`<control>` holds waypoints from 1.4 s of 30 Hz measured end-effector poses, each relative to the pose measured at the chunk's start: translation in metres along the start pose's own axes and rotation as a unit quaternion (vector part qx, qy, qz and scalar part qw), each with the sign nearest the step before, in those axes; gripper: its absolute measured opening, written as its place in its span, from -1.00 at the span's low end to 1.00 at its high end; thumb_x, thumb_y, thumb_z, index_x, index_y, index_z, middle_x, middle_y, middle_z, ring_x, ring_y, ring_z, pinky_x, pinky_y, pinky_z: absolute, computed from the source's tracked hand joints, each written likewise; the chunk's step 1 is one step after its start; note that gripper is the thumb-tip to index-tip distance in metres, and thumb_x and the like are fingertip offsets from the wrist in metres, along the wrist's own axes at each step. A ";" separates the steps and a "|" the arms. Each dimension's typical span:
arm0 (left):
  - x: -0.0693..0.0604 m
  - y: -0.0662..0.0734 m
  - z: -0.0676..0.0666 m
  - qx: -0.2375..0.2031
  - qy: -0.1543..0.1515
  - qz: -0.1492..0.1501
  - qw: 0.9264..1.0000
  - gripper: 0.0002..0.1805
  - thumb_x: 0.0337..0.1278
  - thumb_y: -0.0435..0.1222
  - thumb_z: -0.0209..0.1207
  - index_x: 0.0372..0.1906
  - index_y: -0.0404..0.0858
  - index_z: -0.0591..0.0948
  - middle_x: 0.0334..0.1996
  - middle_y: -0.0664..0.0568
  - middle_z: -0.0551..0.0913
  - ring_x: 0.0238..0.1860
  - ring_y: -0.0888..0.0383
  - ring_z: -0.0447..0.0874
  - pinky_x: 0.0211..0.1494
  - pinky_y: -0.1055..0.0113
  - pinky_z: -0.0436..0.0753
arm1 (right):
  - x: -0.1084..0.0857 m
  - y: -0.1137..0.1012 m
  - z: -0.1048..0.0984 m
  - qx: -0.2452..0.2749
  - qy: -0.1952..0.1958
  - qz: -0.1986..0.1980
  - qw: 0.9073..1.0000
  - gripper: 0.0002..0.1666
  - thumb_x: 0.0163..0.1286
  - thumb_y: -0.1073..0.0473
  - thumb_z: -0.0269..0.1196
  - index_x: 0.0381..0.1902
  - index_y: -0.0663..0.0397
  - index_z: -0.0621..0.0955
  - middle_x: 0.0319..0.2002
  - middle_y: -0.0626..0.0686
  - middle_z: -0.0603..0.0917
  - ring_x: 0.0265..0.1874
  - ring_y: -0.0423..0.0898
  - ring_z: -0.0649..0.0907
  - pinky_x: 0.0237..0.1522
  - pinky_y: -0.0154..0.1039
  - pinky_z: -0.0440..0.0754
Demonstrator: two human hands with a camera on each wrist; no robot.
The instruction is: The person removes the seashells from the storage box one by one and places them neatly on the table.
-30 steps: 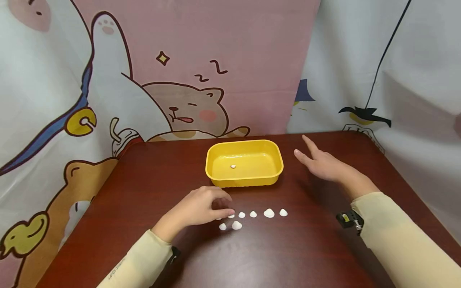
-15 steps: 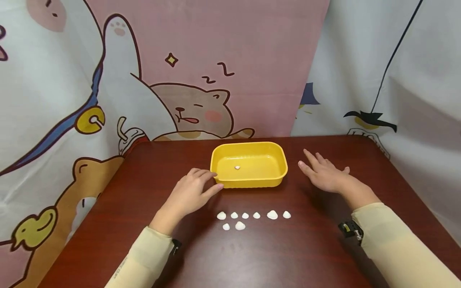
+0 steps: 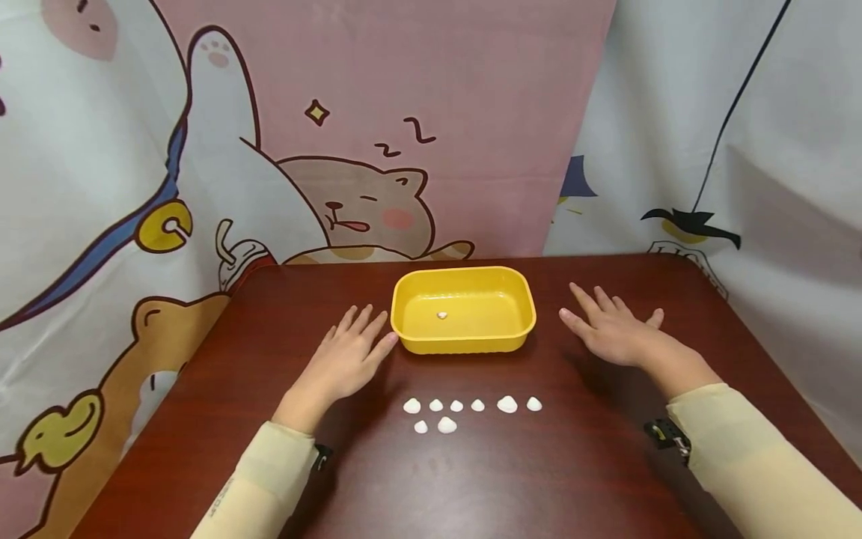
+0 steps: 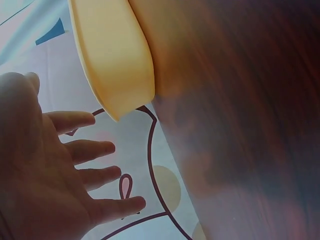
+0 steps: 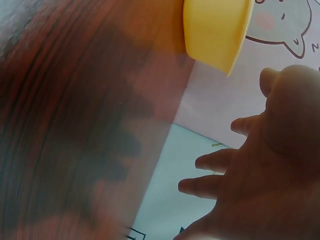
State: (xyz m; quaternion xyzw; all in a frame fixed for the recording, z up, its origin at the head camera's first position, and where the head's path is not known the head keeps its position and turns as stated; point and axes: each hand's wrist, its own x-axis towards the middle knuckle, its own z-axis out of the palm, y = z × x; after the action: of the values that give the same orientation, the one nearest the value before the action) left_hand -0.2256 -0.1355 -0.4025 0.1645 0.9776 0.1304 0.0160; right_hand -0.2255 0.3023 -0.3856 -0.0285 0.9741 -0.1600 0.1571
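A yellow rectangular basin (image 3: pixel 465 345) stands toward the back of the table, with one small white seashell (image 3: pixel 441 315) on its floor. In front of it several white seashells (image 3: pixel 507 404) lie in a row, and two more, including a larger shell (image 3: pixel 447 425), lie just nearer. My left hand (image 3: pixel 343 363) hovers beside the basin's left end, fingers spread and holding nothing; its thumb is close to the rim, and I cannot tell whether they touch. To the right of the basin, apart from it, my right hand (image 3: pixel 616 333) is held with fingers spread and nothing in it.
The dark red-brown wooden table (image 3: pixel 539 479) runs back to a cartoon-printed curtain (image 3: pixel 471 112). A white curtain (image 3: pixel 795 187) hangs along the right side. Each forearm has a small black device at the wrist, such as the right wrist device (image 3: pixel 667 434).
My left hand has moved from the left end of the shell row back to the basin's left side, and its fingers have spread. The right hand's fingers have spread wider, shifting slightly nearer.
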 end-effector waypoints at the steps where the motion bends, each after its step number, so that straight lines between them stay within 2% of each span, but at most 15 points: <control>1: 0.000 -0.001 0.000 -0.001 -0.002 -0.001 1.000 -0.22 0.64 0.26 -0.16 0.68 -0.09 0.27 0.70 -0.20 0.17 0.74 -0.30 -0.03 0.64 -0.42 0.16 | 0.000 0.000 0.000 -0.001 0.000 0.000 1.000 0.13 0.56 -0.63 -0.37 0.76 -0.08 -0.25 0.66 0.56 -0.22 0.58 0.68 -0.13 0.24 0.86 -0.48; 6: -0.001 -0.003 0.002 0.003 -0.012 -0.001 1.000 -0.19 0.61 0.29 -0.16 0.69 -0.08 0.27 0.71 -0.18 0.16 0.73 -0.29 -0.01 0.62 -0.46 0.15 | -0.001 0.003 0.002 0.002 -0.003 -0.001 1.000 0.15 0.55 -0.64 -0.36 0.76 -0.07 -0.25 0.65 0.57 -0.21 0.57 0.69 -0.12 0.22 0.87 -0.47; 11: -0.002 -0.003 0.002 0.012 -0.003 -0.006 1.000 -0.19 0.61 0.29 -0.14 0.68 -0.07 0.27 0.71 -0.17 0.17 0.74 -0.28 -0.01 0.60 -0.53 0.09 | 0.002 0.001 0.004 0.025 0.004 -0.010 1.000 0.15 0.57 -0.62 -0.33 0.75 -0.09 -0.36 0.65 0.58 -0.19 0.58 0.68 -0.06 0.22 0.89 -0.39; 15: -0.001 -0.004 0.000 0.012 -0.007 -0.013 1.000 -0.17 0.60 0.32 -0.18 0.70 -0.07 0.23 0.72 -0.19 0.12 0.75 -0.29 -0.07 0.59 -0.56 0.03 | 0.002 -0.003 0.003 0.033 0.007 -0.017 0.999 0.15 0.58 -0.61 -0.31 0.74 -0.11 -0.41 0.65 0.57 -0.18 0.58 0.67 -0.05 0.22 0.90 -0.34; 21: 0.014 -0.014 -0.008 0.014 -0.011 -0.034 0.999 -0.09 0.54 0.40 -0.22 0.73 -0.04 0.15 0.74 -0.22 0.01 0.75 -0.34 -0.19 0.58 -0.60 -0.06 | -0.002 -0.009 -0.004 0.027 0.030 -0.017 0.999 0.12 0.58 -0.60 -0.32 0.75 -0.12 -0.36 0.66 0.55 -0.26 0.60 0.66 -0.16 0.25 0.86 -0.43; 26: 0.025 -0.019 -0.010 0.018 -0.016 -0.047 0.999 -0.07 0.52 0.42 -0.22 0.74 -0.01 0.10 0.76 -0.21 -0.06 0.76 -0.34 -0.29 0.56 -0.64 -0.13 | -0.005 -0.012 -0.007 0.024 0.045 -0.021 0.998 0.12 0.58 -0.61 -0.32 0.75 -0.14 -0.35 0.67 0.50 -0.37 0.61 0.64 -0.25 0.26 0.83 -0.51; 33: 0.033 -0.009 -0.009 0.000 -0.019 -0.044 0.999 -0.06 0.50 0.44 -0.23 0.75 0.03 0.07 0.77 -0.18 -0.10 0.77 -0.30 -0.34 0.55 -0.65 -0.18 | -0.003 -0.018 -0.015 0.019 0.055 -0.042 0.997 0.10 0.58 -0.61 -0.32 0.76 -0.21 -0.33 0.70 0.39 -0.42 0.64 0.57 -0.29 0.29 0.80 -0.53; 42: 0.051 -0.007 -0.017 0.000 -0.025 -0.053 0.998 -0.03 0.49 0.46 -0.29 0.76 0.02 0.00 0.77 -0.17 -0.16 0.77 -0.27 -0.39 0.56 -0.64 -0.26 | 0.003 -0.020 -0.017 0.022 0.047 -0.034 0.998 0.09 0.58 -0.61 -0.33 0.75 -0.20 -0.36 0.69 0.39 -0.45 0.64 0.56 -0.33 0.30 0.79 -0.54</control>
State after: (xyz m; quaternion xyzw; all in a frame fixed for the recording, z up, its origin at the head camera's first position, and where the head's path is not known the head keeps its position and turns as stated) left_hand -0.2770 -0.1291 -0.3874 0.1153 0.9843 0.1248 0.0471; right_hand -0.2340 0.2884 -0.3647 -0.0509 0.9752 -0.1874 0.1066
